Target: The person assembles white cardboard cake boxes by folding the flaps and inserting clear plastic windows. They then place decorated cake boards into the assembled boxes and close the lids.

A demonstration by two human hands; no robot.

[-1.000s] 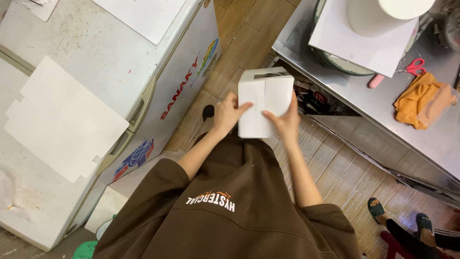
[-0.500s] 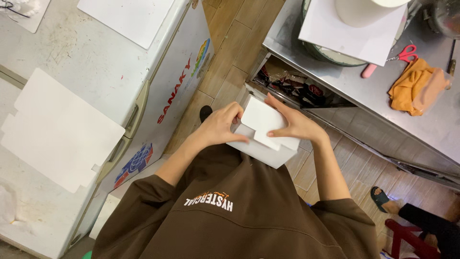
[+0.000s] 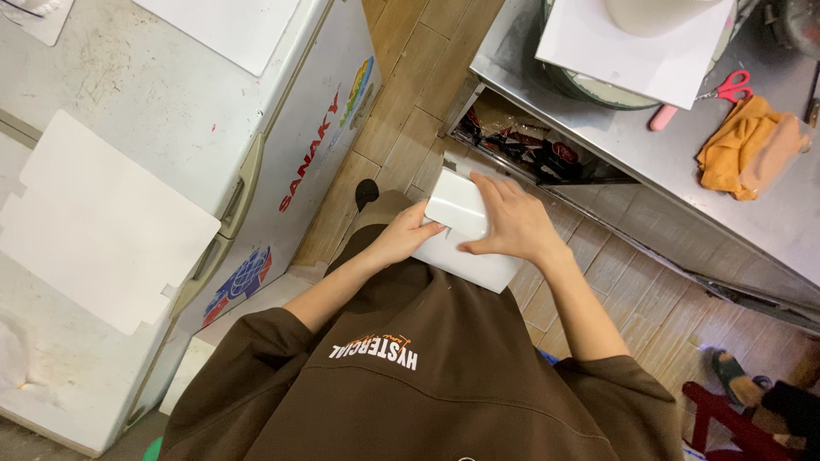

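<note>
White chest freezer [image 3: 171, 128] with flat cardboard sheets [image 3: 102, 226], steel counter [image 3: 649, 154], red-handled scissors [image 3: 726, 87], orange cloth [image 3: 743, 158]

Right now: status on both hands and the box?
Left hand and right hand both gripping the white cardboard box at the lap. Right palm flat on top flap. Nothing in the way.

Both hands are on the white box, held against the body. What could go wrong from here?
The white box is held in mid-air by the left hand and right hand, with nothing under it; a slip would likely drop it onto the wood floor. The right hand presses down on the top flap, which might crease.
</note>
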